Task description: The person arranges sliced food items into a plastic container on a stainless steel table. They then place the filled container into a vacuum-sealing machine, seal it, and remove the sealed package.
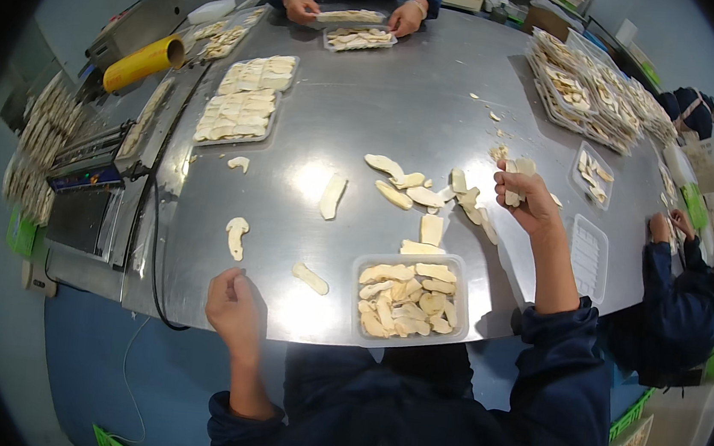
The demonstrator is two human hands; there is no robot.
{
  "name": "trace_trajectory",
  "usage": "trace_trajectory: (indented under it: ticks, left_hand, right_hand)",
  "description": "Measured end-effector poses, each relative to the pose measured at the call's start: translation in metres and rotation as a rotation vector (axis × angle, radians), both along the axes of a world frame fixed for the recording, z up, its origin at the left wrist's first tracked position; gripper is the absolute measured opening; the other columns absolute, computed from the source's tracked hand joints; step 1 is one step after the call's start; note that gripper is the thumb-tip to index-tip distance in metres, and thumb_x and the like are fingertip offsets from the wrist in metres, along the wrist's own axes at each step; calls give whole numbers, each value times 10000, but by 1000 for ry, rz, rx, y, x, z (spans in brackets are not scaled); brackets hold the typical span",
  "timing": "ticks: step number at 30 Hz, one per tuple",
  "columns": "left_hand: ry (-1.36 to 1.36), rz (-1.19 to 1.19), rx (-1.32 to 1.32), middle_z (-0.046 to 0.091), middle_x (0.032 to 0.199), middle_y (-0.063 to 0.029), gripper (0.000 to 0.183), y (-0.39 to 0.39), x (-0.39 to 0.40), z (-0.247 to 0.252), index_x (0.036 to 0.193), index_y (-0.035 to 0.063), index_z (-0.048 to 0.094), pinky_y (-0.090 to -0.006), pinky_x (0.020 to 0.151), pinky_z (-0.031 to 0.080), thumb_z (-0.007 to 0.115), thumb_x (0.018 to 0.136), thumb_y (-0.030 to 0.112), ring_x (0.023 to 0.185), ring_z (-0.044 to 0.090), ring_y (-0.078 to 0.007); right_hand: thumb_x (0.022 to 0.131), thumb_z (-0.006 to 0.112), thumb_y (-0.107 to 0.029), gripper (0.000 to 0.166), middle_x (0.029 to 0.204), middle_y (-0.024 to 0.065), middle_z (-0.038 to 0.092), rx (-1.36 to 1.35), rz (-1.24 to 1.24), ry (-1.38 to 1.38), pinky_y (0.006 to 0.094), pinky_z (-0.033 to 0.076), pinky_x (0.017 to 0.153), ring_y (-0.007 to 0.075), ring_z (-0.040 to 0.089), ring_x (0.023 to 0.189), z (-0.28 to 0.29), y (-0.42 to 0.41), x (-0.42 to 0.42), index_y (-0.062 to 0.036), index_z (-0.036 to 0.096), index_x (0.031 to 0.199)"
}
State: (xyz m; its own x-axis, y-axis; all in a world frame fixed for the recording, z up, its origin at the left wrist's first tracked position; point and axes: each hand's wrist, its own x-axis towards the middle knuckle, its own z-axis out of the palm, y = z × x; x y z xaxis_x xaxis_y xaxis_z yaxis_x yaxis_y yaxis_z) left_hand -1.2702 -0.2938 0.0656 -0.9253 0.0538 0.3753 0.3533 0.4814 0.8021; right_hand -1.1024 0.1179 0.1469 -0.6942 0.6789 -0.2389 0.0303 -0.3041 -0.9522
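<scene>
My right hand (525, 194), raised over the steel table, is closed around several pale mushroom slices (518, 174). At the table's near edge, my left hand (230, 301) has its fingers curled, and I cannot tell whether anything is inside them. A mushroom slice (236, 237) lies just beyond it and another (310, 278) lies to its right. Between my hands a clear plastic tray (465, 304) holds many slices. Behind that tray are two squarish slices (432, 229) and a loose group of slices (425, 196).
Filled trays (238, 115) stand at the left beside a wrapping machine (88, 165) with a yellow film roll (143, 64). Stacked trays (576, 89) stand at the right, near an empty tray (589, 258). A co-worker's hands (406, 18) hold a tray opposite; another person (680, 280) works at the right.
</scene>
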Motion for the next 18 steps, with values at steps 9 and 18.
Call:
trace_trajectory:
  ticks: [9, 18]
  left_hand:
    - [21, -3, -12, 627, 864, -100, 130, -3, -3, 1, 912, -26, 648, -287, 697, 484, 560, 833, 27, 746, 606, -185]
    - [14, -5, -29, 626, 856, -112, 122, -5, -3, -2, 897, -12, 651, -300, 724, 486, 558, 826, 23, 766, 617, -218]
  right_hand:
    - [764, 647, -212, 196, 644, 92, 610, 814, 195, -410, 321, 471, 598, 180, 570, 581, -14, -22, -48, -16, 647, 771]
    - [764, 615, -164, 182, 834, 198, 661, 1477, 556, -745, 406, 519, 716, 341, 651, 804, -25, -97, -113, 4, 674, 801]
